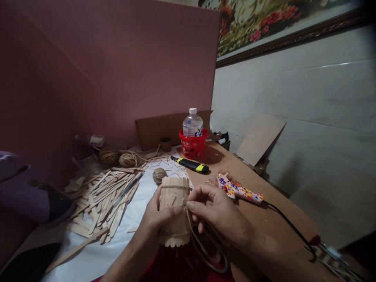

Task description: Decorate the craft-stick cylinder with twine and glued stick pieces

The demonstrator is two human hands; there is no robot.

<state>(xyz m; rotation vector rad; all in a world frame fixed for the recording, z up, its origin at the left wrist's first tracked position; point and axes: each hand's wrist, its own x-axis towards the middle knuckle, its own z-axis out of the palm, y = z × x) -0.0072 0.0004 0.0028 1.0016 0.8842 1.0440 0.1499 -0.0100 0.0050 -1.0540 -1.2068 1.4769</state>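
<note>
My left hand (150,220) is wrapped round a small upright cylinder of wooden craft sticks (175,224), its thumb across the front. Bands of twine circle the cylinder near its top and bottom, and small wooden pieces sit on its front. At the cylinder's right side, my right hand (216,207) pinches a length of jute twine (195,239) between thumb and fingers. Below that hand the twine hangs in loose loops. Just behind the cylinder lies a small twine ball (159,176).
Loose craft sticks (101,196) are heaped at left, with a slim grey tool (127,190) on them. Behind are larger twine balls (128,159). A utility knife (190,165), a red basket (190,147) holding a bottle (192,124), and a flower-patterned glue gun (241,192) with a cord occupy the right.
</note>
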